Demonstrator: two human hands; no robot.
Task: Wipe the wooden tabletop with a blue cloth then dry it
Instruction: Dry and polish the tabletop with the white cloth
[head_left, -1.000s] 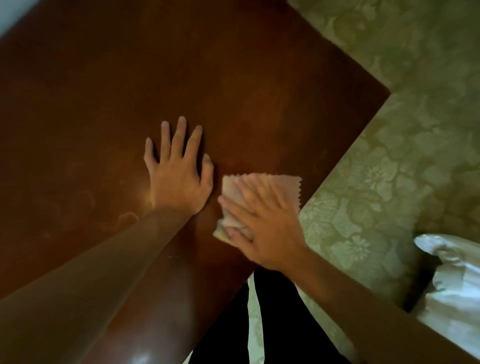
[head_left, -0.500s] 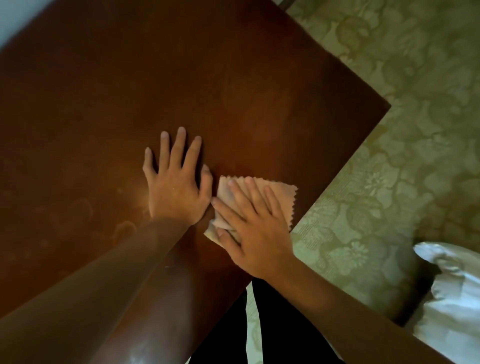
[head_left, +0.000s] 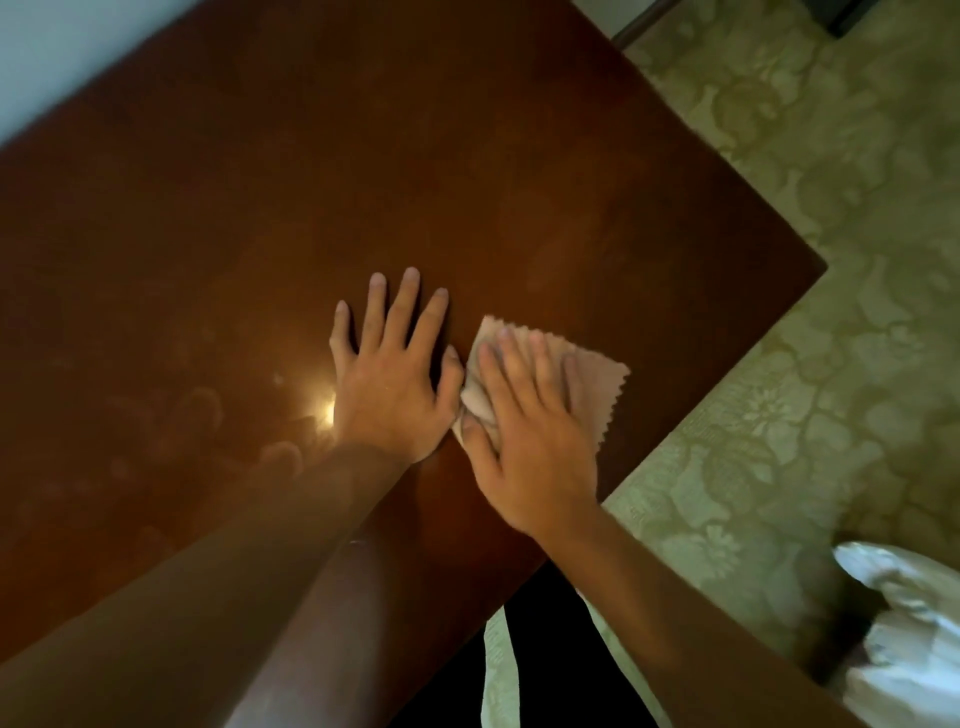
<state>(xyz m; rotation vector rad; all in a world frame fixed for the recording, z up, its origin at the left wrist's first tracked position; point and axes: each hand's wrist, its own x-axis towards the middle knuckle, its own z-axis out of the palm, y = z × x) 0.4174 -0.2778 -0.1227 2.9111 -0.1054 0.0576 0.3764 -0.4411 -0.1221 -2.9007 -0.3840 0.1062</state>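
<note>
A head-worn camera looks down on a dark wooden tabletop (head_left: 311, 182), turned so that one corner points toward three o'clock. Two bare hands lie side by side near the middle of the view.

The left hand (head_left: 389, 384) rests flat on the wood, fingers straight and slightly spread, holding nothing. Just beside it, at its three o'clock, the right hand (head_left: 530, 431) presses flat on a small folded cloth (head_left: 597, 384) with zigzag-cut edges, fingers straight across it and the thumb at the cloth's near fold. In this warm, dim light the cloth looks pale pinkish rather than blue, so its true colour cannot be told. It lies close to the table edge at four o'clock.

A bright glint and faint cloudy smears show on the wood at nine o'clock from the left hand. Patterned green carpet (head_left: 805, 260) fills the right side, with a crumpled white bag (head_left: 914, 639) at five o'clock.

Likely risks: the bare left palm could print fresh marks on the wiped wood; a stroke toward four o'clock could carry the cloth off the edge; the small cloth could bunch under flat fingers and leave streaks.
</note>
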